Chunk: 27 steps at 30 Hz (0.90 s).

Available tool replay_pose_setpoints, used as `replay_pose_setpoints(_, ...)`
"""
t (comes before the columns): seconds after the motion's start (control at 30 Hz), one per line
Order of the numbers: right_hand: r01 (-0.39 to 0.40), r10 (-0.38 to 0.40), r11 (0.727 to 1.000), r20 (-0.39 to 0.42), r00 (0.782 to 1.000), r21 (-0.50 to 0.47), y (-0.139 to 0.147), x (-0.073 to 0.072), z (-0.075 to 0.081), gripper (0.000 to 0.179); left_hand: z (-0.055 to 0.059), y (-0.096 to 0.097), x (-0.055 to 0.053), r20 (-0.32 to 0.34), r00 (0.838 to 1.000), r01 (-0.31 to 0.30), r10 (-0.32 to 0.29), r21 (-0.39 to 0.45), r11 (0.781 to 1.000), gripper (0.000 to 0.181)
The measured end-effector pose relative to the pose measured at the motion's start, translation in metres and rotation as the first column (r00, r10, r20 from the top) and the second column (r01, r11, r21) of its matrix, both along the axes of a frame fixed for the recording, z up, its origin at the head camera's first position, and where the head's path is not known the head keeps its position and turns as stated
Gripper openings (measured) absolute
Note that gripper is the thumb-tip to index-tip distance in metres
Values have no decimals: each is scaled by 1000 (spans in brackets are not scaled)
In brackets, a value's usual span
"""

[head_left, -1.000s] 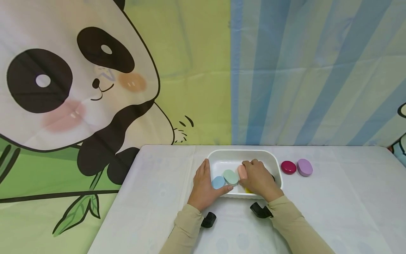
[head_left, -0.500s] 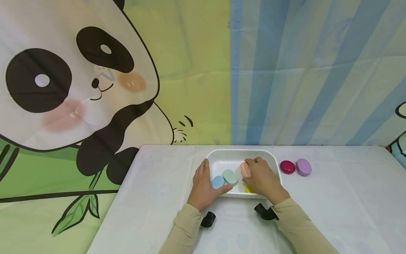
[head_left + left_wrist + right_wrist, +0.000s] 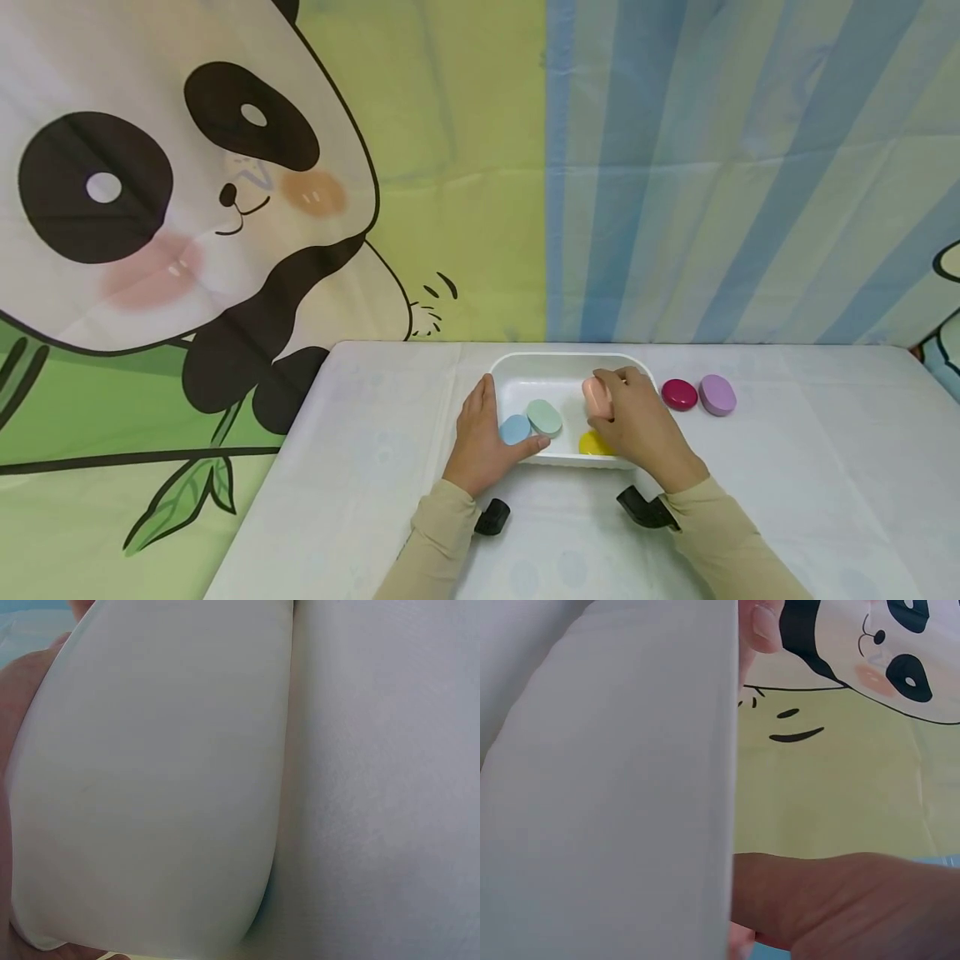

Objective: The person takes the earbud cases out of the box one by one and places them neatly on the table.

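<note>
My right hand (image 3: 637,417) pinches a peach soap-like bar (image 3: 597,398) over the right part of the white tray (image 3: 525,379). At the tray's front left corner, my left hand (image 3: 483,442) holds the rim, with its thumb along the front edge and its fingers up the left side. Inside the tray, a light blue oval piece (image 3: 515,429) lies against a mint green one (image 3: 544,418). A yellow piece (image 3: 595,443) is partly covered by the right hand. The tray's outer wall (image 3: 165,780) fills much of the left wrist view.
Right of the tray, a dark red round piece (image 3: 679,394) and a purple oval piece (image 3: 717,395) lie close together on the white cloth (image 3: 817,467). Behind the table hangs a printed panda curtain (image 3: 465,167). Black wrist mounts (image 3: 492,517) stick out near the sleeves.
My right hand has moved right with the peach bar, and more of the yellow piece shows. My left hand has stayed at the tray corner.
</note>
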State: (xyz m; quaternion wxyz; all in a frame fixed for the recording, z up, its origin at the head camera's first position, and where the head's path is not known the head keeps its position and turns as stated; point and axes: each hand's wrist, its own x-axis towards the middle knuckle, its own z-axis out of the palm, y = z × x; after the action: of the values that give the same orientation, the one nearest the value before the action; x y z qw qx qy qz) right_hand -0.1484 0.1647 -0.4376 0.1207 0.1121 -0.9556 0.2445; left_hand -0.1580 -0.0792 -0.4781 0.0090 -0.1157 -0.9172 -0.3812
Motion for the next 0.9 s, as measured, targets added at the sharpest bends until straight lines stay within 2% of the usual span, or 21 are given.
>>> replay_pose_setpoints(0.3,21,-20,1000,23,1000,-13,12,7,9,62,1,1,0,19,1000,-4,4,-3,1000,129)
replay_pose_setpoints(0.53,47,-47,999,-18,999,-2,23,12,17,61,2,1,0,16,1000,-8,8,1,1000,129)
replay_pose_setpoints(0.9,74,-74,997,-29,997,-18,41,18,20,62,0,0,1,-1,1000,-7,7,-1,1000,128)
